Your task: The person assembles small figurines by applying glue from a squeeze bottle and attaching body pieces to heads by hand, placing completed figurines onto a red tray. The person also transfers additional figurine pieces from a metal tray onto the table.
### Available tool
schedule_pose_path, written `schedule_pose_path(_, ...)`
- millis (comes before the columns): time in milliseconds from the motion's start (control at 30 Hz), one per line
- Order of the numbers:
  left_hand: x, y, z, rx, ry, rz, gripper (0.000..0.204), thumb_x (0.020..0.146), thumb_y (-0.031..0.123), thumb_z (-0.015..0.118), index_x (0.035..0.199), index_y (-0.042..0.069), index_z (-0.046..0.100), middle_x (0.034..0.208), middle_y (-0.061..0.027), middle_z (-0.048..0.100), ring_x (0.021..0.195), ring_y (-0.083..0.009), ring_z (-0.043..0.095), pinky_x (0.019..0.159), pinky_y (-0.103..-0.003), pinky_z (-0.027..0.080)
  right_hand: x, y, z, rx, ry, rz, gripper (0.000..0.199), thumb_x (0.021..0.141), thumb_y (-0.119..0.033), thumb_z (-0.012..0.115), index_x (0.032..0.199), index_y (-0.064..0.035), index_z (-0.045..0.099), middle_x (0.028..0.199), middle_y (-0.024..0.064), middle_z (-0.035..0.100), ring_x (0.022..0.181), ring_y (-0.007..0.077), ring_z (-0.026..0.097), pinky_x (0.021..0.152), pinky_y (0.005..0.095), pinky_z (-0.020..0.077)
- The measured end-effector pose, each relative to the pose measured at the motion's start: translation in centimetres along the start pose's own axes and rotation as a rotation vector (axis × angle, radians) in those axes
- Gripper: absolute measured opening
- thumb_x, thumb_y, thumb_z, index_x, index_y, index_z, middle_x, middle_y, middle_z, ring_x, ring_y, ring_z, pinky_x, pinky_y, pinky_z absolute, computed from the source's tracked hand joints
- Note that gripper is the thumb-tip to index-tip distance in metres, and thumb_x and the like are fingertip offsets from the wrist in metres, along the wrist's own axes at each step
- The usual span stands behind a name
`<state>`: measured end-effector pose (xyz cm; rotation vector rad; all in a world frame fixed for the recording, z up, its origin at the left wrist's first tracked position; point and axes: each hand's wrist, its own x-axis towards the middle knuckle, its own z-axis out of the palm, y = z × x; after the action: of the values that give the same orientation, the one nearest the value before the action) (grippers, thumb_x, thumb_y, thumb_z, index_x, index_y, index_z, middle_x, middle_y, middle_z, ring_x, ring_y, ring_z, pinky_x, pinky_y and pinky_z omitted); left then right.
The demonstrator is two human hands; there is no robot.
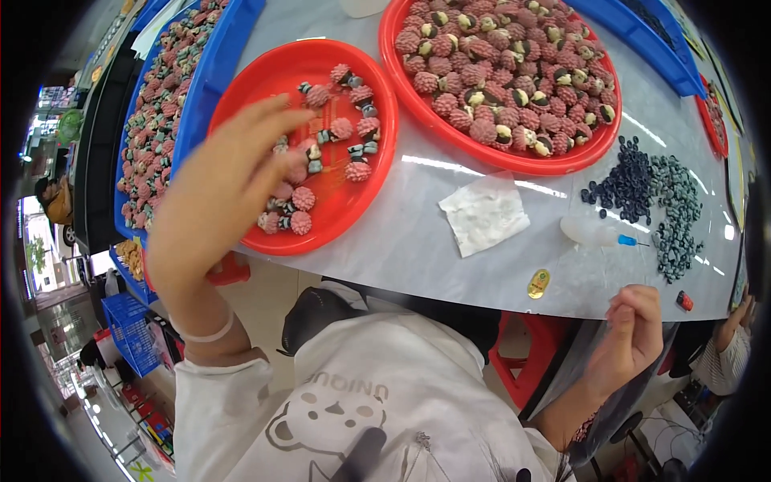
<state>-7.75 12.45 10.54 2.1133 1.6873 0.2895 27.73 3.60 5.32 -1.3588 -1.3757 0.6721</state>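
Observation:
My left hand (pixel 229 173) reaches over the smaller red round tray (pixel 384 173) with its fingers apart, slightly blurred. Its fingertips hover by small pink bumpy pieces (pixel 301 222) with grey-green and dark parts attached. Several such pieces lie along the tray's right side; others are partly hidden under the hand. My right hand (pixel 634 333) is raised at the table's front edge, its thumb and fingers pressed together. Whatever it may hold is too small to make out. Closest to it are a small red-and-black piece (pixel 684 300) and a gold oval sticker (pixel 539 283).
A larger red tray (pixel 522 166) is heaped with pink, cream and dark pieces. Blue bins (pixel 210 76) flank the table. A white wipe (pixel 484 213), a bottle with a blue needle tip (pixel 590 233), dark blue bits (pixel 630 185) and grey-green bits (pixel 676 217) lie on the grey tabletop.

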Motion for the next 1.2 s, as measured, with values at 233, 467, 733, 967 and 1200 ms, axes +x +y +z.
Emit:
schedule_pose_path(233,10.5,6.1,2.1,0.280,0.262,0.465,0.020,0.084,0.012,0.053,0.101,0.001,0.056,0.094,-0.0053,0.060,0.086,-0.0189,0.058,0.078,-0.028,0.043,1.9,0.3,0.3,-0.026,0.058,-0.065,0.011,0.080,0.001,0.053,0.088,0.0061,0.058,0.079,0.0094,0.053,0.066,0.0117,0.046,0.058,0.0198,0.0361)
schedule_pose_path(467,10.9,5.5,2.2,-0.152,0.120,0.376,0.015,0.079,0.007,0.054,0.092,-0.002,0.053,0.087,-0.0122,0.058,0.079,-0.0236,0.056,0.070,-0.031,0.044,3.6,0.9,1.5,-0.102,0.068,-0.161,0.019,0.076,0.000,0.058,0.094,0.0053,0.058,0.085,0.0085,0.057,0.074,0.0153,0.051,0.067,0.0244,0.0401)
schedule_pose_path(733,0.9,10.1,9.1,-1.557,-0.166,0.027,0.030,0.088,0.025,0.052,0.096,-0.004,0.051,0.090,-0.0149,0.056,0.068,-0.0155,0.057,0.049,-0.019,0.044,2.6,1.1,3.0,0.304,-0.152,0.126,0.039,0.083,-0.018,0.060,0.111,0.0056,0.047,0.091,0.0102,0.057,0.080,0.0152,0.055,0.072,0.0254,0.0425)
schedule_pose_path(967,0.1,9.8,12.7,-1.659,-0.283,-0.001,0.031,0.086,0.020,0.056,0.104,-0.004,0.048,0.098,-0.0157,0.055,0.081,-0.0161,0.057,0.065,-0.023,0.047,2.6,-1.5,-0.9,0.146,-0.129,0.185,0.052,0.076,-0.032,0.068,0.104,0.0066,0.047,0.085,0.0121,0.055,0.067,0.0143,0.054,0.057,0.0209,0.0424)
schedule_pose_path(1200,0.1,9.8,13.3,-1.594,-0.202,0.083,0.035,0.082,0.023,0.062,0.103,-0.002,0.050,0.099,-0.0173,0.056,0.076,-0.0153,0.056,0.065,-0.023,0.047,2.8,-1.3,-0.8,0.126,-0.238,-0.010,0.048,0.076,-0.034,0.066,0.103,0.0021,0.049,0.093,0.0167,0.053,0.085,0.0208,0.052,0.075,0.0275,0.0415)
